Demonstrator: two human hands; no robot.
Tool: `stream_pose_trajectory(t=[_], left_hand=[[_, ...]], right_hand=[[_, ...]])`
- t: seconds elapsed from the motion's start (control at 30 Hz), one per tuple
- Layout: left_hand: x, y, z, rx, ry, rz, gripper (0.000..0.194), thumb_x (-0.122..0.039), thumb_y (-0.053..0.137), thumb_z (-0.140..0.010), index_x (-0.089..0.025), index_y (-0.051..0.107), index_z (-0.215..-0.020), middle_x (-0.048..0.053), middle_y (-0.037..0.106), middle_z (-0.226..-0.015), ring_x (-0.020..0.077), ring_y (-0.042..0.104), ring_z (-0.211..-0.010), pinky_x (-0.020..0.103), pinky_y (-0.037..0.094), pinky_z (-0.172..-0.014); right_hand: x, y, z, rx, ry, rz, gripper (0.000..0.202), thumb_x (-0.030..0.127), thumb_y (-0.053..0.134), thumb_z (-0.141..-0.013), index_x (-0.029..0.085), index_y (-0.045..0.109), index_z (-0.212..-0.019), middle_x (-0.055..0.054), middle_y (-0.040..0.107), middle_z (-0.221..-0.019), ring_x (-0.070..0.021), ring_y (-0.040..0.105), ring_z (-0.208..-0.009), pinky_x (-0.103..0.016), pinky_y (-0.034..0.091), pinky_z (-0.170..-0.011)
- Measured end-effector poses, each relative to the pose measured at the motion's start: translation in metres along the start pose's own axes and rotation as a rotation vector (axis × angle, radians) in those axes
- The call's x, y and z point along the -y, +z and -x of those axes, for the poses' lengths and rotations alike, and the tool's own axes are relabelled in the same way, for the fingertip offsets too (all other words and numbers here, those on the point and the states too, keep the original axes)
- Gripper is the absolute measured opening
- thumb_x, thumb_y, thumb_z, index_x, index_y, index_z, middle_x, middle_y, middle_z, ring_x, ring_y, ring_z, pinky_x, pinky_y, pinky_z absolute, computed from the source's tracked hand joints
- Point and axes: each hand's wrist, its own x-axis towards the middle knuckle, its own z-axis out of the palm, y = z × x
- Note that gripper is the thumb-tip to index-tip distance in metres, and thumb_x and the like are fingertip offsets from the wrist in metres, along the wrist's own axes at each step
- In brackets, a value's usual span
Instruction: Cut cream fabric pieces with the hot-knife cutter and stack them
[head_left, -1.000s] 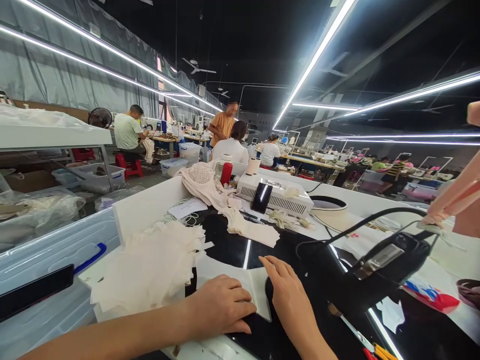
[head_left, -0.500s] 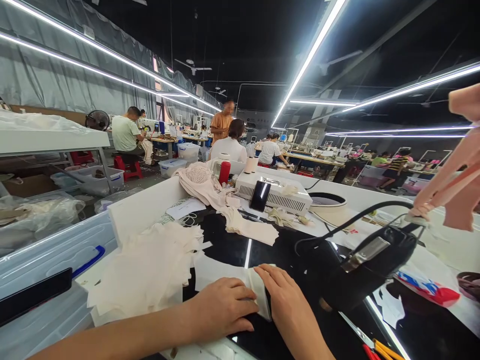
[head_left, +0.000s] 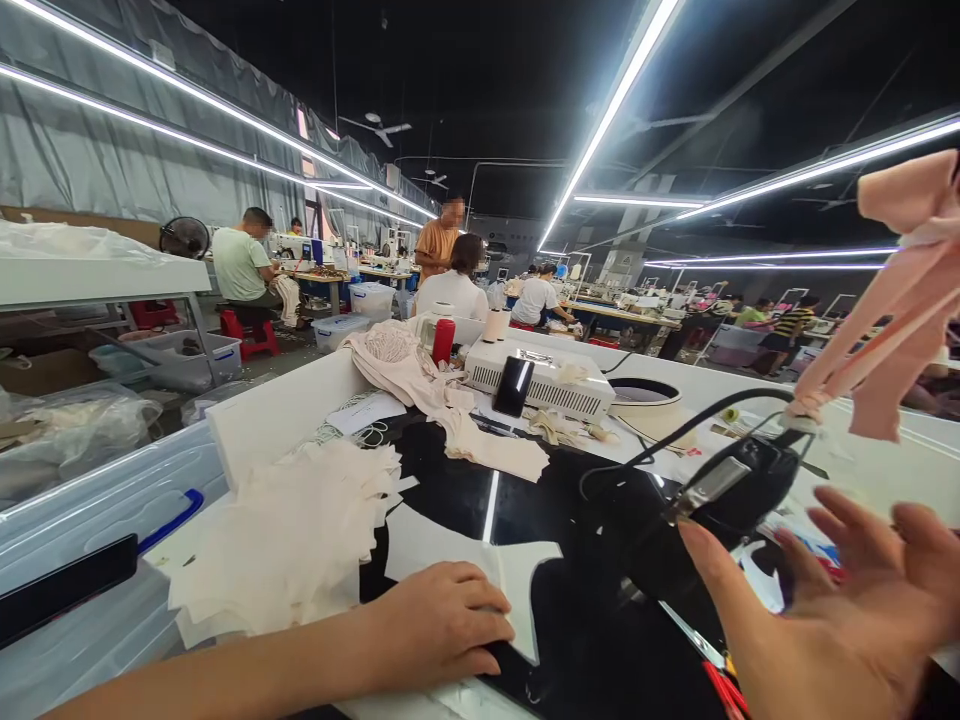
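Note:
My left hand (head_left: 442,625) lies with its fingers spread flat on a white cut fabric piece (head_left: 536,570), pressing it onto the glossy black tabletop (head_left: 600,590). A thin seam or fold line runs down that piece near my fingertips. My right hand (head_left: 847,600) is raised at the right, fingers apart and holding nothing. It is nearest to a black corded device (head_left: 750,480) with a metal plate, which has pink fabric strips (head_left: 877,310) tied at its top. Scissors (head_left: 697,635) with red and yellow handles lie partly hidden behind that hand.
A pile of thin cream fabric pieces (head_left: 285,540) lies left of my forearm. Beyond are a lace garment (head_left: 390,360), a black phone (head_left: 514,385), a white vented box (head_left: 555,380) and a red bottle (head_left: 443,342). Several people sit at sewing tables in the background.
My right hand has left the white fabric piece and swung right toward the black device, its fingers opening. The piece's right end now lies spread out. My left hand stays on it.

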Motion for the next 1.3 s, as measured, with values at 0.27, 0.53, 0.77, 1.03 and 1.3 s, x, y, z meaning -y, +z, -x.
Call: stream_pose_trajectory(t=[0.27,0.53,0.77,1.03,1.3], left_hand=[[-0.008,-0.012,0.005,0.034,-0.009,0.09,0.022,-0.024,0.066,-0.103,-0.018,0.068,-0.124,0.008,0.072,-0.127,0.024,0.067,-0.116,0.037,0.051,-0.108],[-0.013,-0.013,-0.007,0.025,0.069,-0.001,0.015,-0.019,0.07,-0.098,-0.015,0.067,-0.112,0.007,0.074,-0.111,0.0217,0.069,-0.103,0.033,0.055,-0.097],[-0.011,-0.004,-0.022,0.059,0.242,-0.108,0.01,-0.018,0.062,-0.103,-0.017,0.064,-0.093,0.005,0.074,-0.096,0.0185,0.069,-0.093,0.03,0.055,-0.091],[-0.006,0.001,-0.025,0.014,0.292,-0.138,0.019,-0.011,0.061,-0.101,-0.016,0.063,-0.083,0.003,0.071,-0.088,0.0169,0.067,-0.085,0.029,0.057,-0.082],[-0.016,0.003,-0.026,0.062,0.272,-0.25,0.027,-0.003,0.051,-0.099,-0.018,0.06,-0.078,0.003,0.066,-0.079,0.0179,0.064,-0.076,0.031,0.056,-0.08]], right_hand=[[0.019,0.024,-0.009,0.145,0.303,-0.228,0.051,0.052,0.087,-0.078,0.026,0.061,-0.114,-0.003,0.072,-0.108,-0.0248,0.072,-0.088,-0.048,0.064,-0.084],[0.032,0.028,0.0,0.275,0.246,-0.276,0.046,0.036,0.088,-0.077,0.029,0.054,-0.107,0.002,0.071,-0.1,-0.0154,0.065,-0.066,-0.034,0.058,-0.066],[0.052,0.025,0.03,0.264,0.256,-0.474,0.044,0.024,0.081,-0.084,0.031,0.05,-0.115,0.005,0.068,-0.086,-0.0142,0.062,-0.055,-0.031,0.055,-0.051],[0.064,0.023,0.053,0.266,0.322,-0.631,0.038,0.018,0.079,-0.087,0.03,0.051,-0.11,0.005,0.068,-0.089,-0.0127,0.065,-0.062,-0.025,0.052,-0.049],[0.064,0.026,0.064,0.242,0.344,-0.644,0.039,0.017,0.08,-0.086,0.029,0.052,-0.111,0.005,0.068,-0.089,-0.0119,0.063,-0.063,-0.027,0.054,-0.056]])
